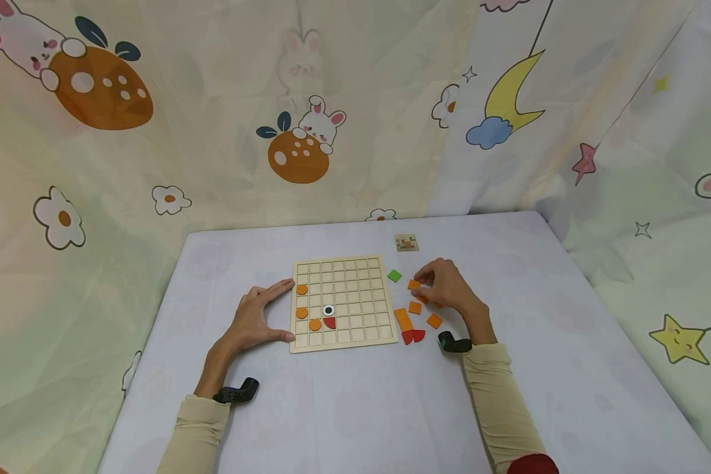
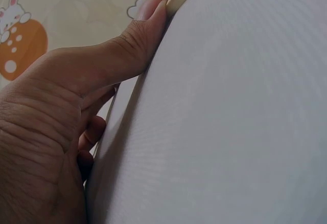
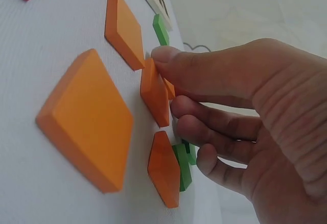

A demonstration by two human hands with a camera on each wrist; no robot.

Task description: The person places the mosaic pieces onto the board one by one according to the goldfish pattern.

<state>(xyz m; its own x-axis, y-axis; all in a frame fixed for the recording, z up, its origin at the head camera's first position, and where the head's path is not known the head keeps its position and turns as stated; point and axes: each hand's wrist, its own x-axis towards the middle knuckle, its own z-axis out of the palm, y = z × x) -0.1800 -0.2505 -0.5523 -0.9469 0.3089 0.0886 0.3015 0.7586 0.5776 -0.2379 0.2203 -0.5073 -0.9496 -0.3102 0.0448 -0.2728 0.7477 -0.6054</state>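
My left hand (image 1: 255,320) spreads its thumb and index finger along the left edge of a wooden grid board (image 1: 355,299). In the left wrist view the thumb (image 2: 138,40) lies against the board's side. My right hand (image 1: 447,286) pinches an orange square tile (image 1: 413,284) between thumb and index finger, right of the board. Close below its fingers lies another orange tile (image 3: 155,92); the index fingertip is hidden in the right wrist view. On the board are orange round pieces (image 1: 302,313), a black-and-white round piece (image 1: 328,310) and a red quarter-round piece (image 1: 330,323).
Right of the board lie more orange squares (image 1: 434,320), red quarter-round pieces (image 1: 419,336) and a green square (image 1: 394,276). Green pieces (image 3: 183,168) sit behind an orange tile near the right hand. A small patterned card (image 1: 406,243) lies toward the table's back edge.
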